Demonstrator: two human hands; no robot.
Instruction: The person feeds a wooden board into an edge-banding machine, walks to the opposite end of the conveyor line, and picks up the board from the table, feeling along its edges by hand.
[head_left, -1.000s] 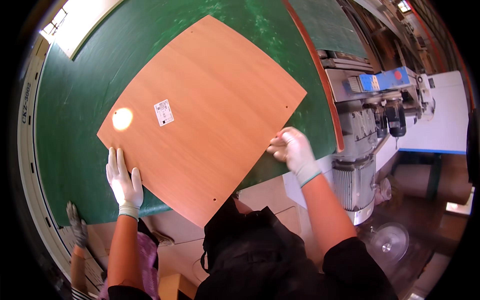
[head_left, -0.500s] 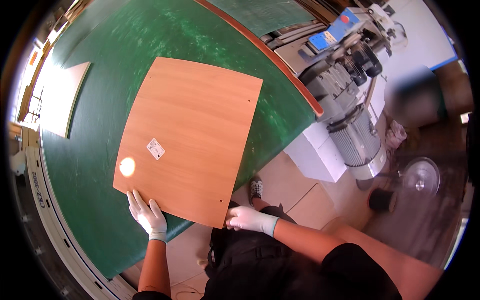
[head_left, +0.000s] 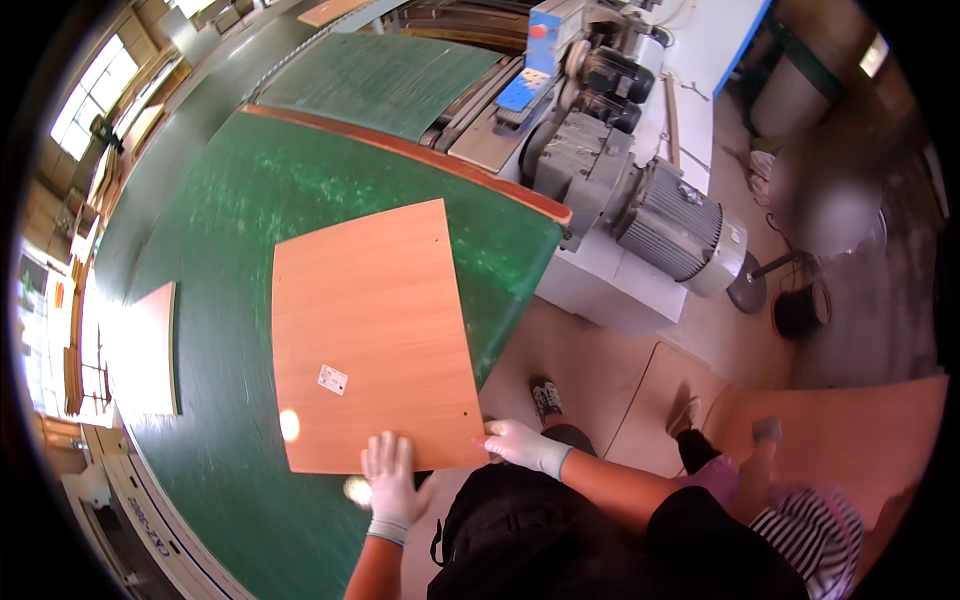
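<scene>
A wood-grain panel [head_left: 380, 330] with a small white label [head_left: 332, 380] and small holes near its corners lies on the green-topped table [head_left: 220, 480]. On the panel's near edge rest the outstretched fingers of my left hand [head_left: 390, 480], in a white glove; its thumb stands apart, off the panel. My right hand [head_left: 522, 445], also gloved, is closed on the near right corner, with its fingertips partly hidden at the edge. To the left, another pale panel [head_left: 150, 350] lies on the same table, bright with glare.
A machine with a grey motor [head_left: 670, 225] stands beyond the table's right end. A reddish-brown strip [head_left: 400, 155] borders the table's far side. At right, a co-worker in a striped garment [head_left: 810, 530] has a gloved hand [head_left: 767, 430] at another wood-grain panel [head_left: 860, 430].
The panel has turned counterclockwise, and my left hand has moved right along its near edge. My right hand stays at the corner. The view has shifted, and a co-worker now shows at right.
</scene>
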